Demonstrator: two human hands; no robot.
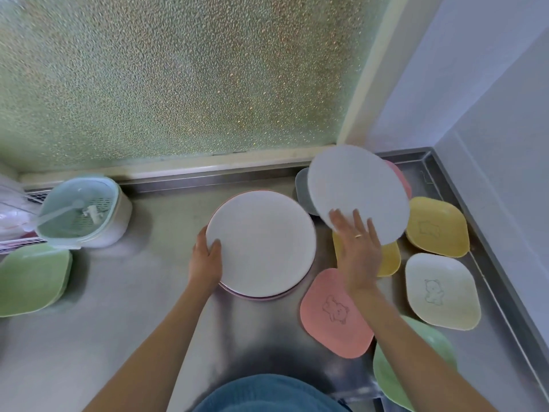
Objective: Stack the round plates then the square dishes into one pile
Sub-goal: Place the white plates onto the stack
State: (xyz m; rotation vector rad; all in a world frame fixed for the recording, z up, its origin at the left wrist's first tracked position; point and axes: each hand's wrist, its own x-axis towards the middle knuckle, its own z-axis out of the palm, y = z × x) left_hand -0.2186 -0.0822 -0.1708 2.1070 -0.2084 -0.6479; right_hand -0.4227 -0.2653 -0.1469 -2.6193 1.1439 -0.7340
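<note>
A white round plate tops a small pile on the steel counter, with a pink plate rim showing under it. My left hand grips the pile's left edge, thumb on top. My right hand holds a pale grey round plate tilted up above the counter, fingers spread on its face. Behind it lie a grey round plate and a pink round plate. Square dishes sit to the right: pink, two yellow, cream and green.
Green square dishes lie at the far left beside a mint lidded container. A frosted window rises behind the counter. The raised counter rim and a wall close off the right side.
</note>
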